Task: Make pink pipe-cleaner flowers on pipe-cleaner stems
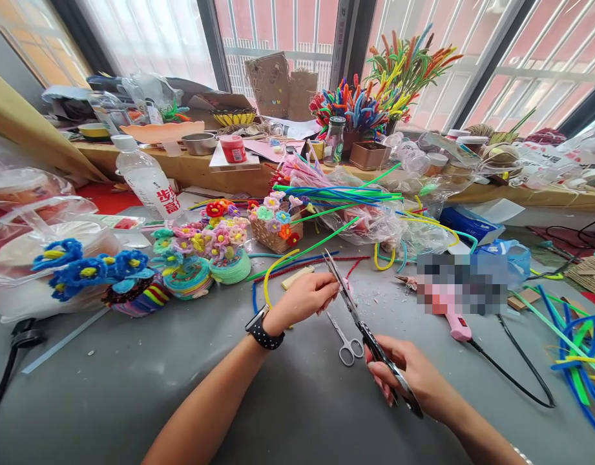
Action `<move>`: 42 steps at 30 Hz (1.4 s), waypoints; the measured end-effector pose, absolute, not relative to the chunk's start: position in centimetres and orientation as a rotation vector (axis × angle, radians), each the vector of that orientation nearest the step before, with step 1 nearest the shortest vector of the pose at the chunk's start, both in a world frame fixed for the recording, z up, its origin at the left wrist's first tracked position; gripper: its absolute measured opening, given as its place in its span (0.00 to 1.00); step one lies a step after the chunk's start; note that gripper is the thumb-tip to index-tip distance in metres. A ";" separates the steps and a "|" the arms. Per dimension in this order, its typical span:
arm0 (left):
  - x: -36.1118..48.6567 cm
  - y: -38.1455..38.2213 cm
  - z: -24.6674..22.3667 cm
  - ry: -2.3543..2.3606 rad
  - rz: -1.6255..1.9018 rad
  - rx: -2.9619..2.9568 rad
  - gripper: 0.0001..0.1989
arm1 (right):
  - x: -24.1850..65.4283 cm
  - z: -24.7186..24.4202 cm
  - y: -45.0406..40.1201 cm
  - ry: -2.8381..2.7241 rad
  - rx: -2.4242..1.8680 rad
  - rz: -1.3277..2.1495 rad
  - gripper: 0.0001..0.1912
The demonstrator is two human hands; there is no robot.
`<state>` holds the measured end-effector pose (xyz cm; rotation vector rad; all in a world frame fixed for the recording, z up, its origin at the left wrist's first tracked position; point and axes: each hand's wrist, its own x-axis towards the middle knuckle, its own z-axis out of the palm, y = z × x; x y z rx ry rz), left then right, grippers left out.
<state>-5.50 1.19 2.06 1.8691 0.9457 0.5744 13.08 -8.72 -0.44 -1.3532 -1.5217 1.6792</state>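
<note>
My right hand (pixel 404 371) is closed around the dark handles of a large pair of scissors (pixel 351 303), whose blades point up and away, slightly parted. The fingers of my left hand (pixel 304 298) are pinched together right beside the blades. What they hold is too small to make out; a bit of pink shows just behind the blades. Below the blades, a small silver pair of scissors (pixel 348 345) lies on the grey table (pixel 287 413). Beyond my left wrist a yellow pipe cleaner (pixel 268 278) curves up, and a pale yellow block (pixel 297 278) lies behind that hand.
A pink glue gun (pixel 456 323), partly blurred out, lies at right with its black cord. Fuzzy-flower pots (pixel 185 278) and a plastic bottle (pixel 146 177) stand at left. Green and blue pipe cleaners (pixel 345 194) lie across plastic bags at the back. More strips (pixel 575 349) tangle at far right.
</note>
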 end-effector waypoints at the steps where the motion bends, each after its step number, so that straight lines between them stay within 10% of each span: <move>1: -5.5 1.2 2.1 0.947 0.574 1.870 0.14 | 13.1 -0.5 -8.7 -1.530 -1.354 1.679 0.18; 42: -5.6 1.6 1.8 0.840 0.702 1.676 0.14 | 15.1 0.3 -8.0 -1.752 -1.134 1.632 0.32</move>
